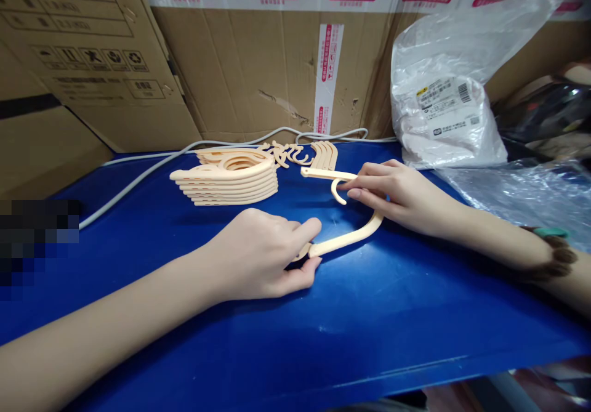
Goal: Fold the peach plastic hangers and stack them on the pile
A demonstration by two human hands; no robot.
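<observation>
A cream plastic folding hanger (346, 241) is between my two hands, low over the blue table. Closed at its near end is my left hand (265, 253), with thumb and finger around the tip and a small flat pale piece partly hidden there. My right hand (399, 193) is closed around the far bend. From under its fingers a straight cream arm (327, 173) points left, and a curved hook (338, 191) hangs down. How these parts join is hidden by the fingers. Behind my left hand lies a neat stack of cream hangers (231, 183).
Loose cream hooks (295, 154) and several hanger arms (325, 155) lie at the back. A white cable (152, 181) runs along the cardboard boxes (249, 73). At the right are a plastic bag with a label (447, 116) and clear plastic film (489, 196).
</observation>
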